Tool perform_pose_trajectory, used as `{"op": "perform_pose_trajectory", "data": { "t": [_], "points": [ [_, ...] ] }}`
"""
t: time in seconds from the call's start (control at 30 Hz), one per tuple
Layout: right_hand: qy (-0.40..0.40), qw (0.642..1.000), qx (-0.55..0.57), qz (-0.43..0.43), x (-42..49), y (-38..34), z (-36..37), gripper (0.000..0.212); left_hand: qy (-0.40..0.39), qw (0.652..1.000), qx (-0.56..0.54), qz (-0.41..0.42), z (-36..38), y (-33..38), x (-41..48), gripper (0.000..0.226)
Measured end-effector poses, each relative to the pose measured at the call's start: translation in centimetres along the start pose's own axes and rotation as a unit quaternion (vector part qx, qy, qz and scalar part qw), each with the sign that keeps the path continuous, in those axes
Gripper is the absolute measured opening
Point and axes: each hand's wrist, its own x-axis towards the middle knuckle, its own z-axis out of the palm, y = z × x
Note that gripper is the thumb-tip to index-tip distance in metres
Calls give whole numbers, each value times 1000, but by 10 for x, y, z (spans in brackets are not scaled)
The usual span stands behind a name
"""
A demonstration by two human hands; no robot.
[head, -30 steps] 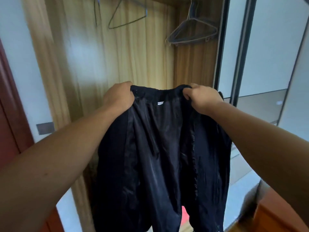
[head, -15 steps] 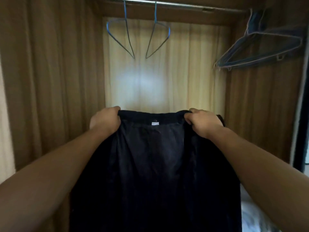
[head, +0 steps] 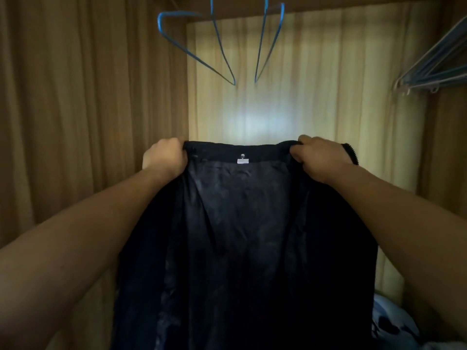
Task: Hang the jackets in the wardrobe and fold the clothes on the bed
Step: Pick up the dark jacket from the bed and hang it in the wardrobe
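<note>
Both hands hold up a dark jacket [head: 242,236] in front of the open wardrobe [head: 316,84]. The left hand [head: 164,157] is curled tight on the left end of the collar. The right hand [head: 321,157] is curled tight on the right end. The jacket hangs open and straight down between the arms, with its shiny inside facing the person. A little white tag [head: 243,161] sits just under the collar. A zip [head: 352,154] pokes out beside the right hand. Two blue wire hangers [head: 177,13] hang above the jacket, well apart from it. More hangers [head: 434,69] hang in a bunch at the top right. A blue and white cloth [head: 389,322] lies low on the right.
</note>
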Motion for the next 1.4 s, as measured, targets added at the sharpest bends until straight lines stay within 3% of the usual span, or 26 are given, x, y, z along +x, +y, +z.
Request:
{"op": "perform_pose_trajectory", "data": {
  "t": [0.1,0.23,0.33,0.4,0.53,0.57,0.63,0.7,0.77,0.87,0.93,1.0,1.07,1.17,1.27,1.4],
  "points": [
    [-26,1000,1,-5,1,-5,23,9,-34,999,-28,8,28,-18,-5,32],
    [-100,993,54,-8,-30,-38,83,12,-137,987,-76,27,104,-49,-54,35],
    [-200,975,98,-5,-72,-72,140,21,-240,964,-115,14,163,-67,-111,37],
    [-251,962,104,-13,-104,-93,176,24,-296,945,-142,8,200,-78,-150,20],
    [-337,938,67,-39,-162,-128,231,7,-372,915,-155,5,270,-98,-210,17],
    [-367,928,55,-37,-174,-134,243,19,-401,903,-152,1,284,-100,-221,17],
    [-437,898,39,-28,-194,-143,259,43,-458,876,-149,-8,301,-99,-237,43],
    [-457,888,57,-18,-206,-145,267,49,-504,849,-159,-23,307,-92,-247,66],
    [-423,899,111,7,-210,-143,267,41,-521,830,-194,-43,311,-87,-253,72],
    [-308,916,245,78,-208,-142,256,33,-542,804,-238,-59,304,-81,-254,90],
    [-230,902,342,132,-204,-141,247,16,-553,789,-262,-53,292,-74,-249,115],
    [-207,872,410,166,-195,-139,231,12,-526,805,-272,-30,274,-66,-237,121],
    [-199,848,448,202,-183,-135,214,6,-459,839,-289,-36,251,-54,-218,111],
    [-138,833,479,242,-156,-117,183,20,-361,865,-344,-54,206,-33,-178,71],
    [-86,851,467,224,-119,-93,130,28,-279,891,-357,-39,151,-15,-130,57],
    [-37,887,413,204,-72,-65,51,40,-227,914,-335,-8,80,4,-72,59]
  ]
}}
